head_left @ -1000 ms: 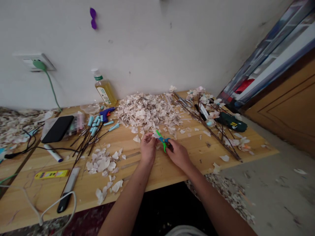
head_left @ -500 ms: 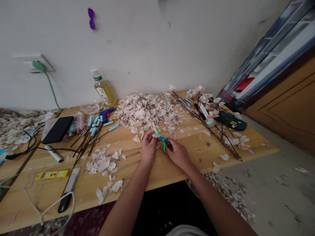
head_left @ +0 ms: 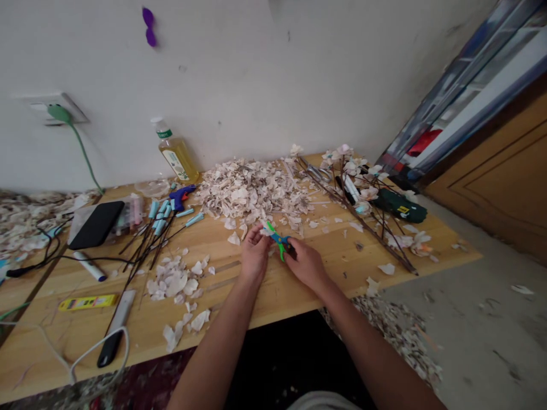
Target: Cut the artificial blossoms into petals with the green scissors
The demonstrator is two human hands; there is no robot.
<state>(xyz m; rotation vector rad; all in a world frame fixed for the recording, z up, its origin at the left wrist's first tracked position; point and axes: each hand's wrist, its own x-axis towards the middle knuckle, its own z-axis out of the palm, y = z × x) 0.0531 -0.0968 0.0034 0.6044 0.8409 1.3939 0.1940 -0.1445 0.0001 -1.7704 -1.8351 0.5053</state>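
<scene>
My right hand (head_left: 304, 261) is closed on a pair of green and blue scissors (head_left: 281, 241), its blades pointing up and left. Pinched in the fingers of my left hand (head_left: 255, 250) is a small pale petal-like piece (head_left: 268, 230), right at the scissor blades. How far the blades are into the piece I cannot tell. Just behind both hands lies a large heap of pale, dry petal-like pieces (head_left: 252, 191). A smaller pile of similar pieces (head_left: 173, 279) rests left of my left forearm.
Leftward are a blue glue gun (head_left: 182, 197), dark stems with light-blue ends (head_left: 160, 216), a black phone (head_left: 97, 225), a yellow box (head_left: 88, 302) and a box cutter (head_left: 116, 329). An oil bottle (head_left: 177, 154) stands by the wall. Branches with pale flowers (head_left: 363, 193) lie right.
The whole view has shifted slightly, so everything sits a little further left. Both hands keep the scissors and the petal-like piece together in nearly the same pose.
</scene>
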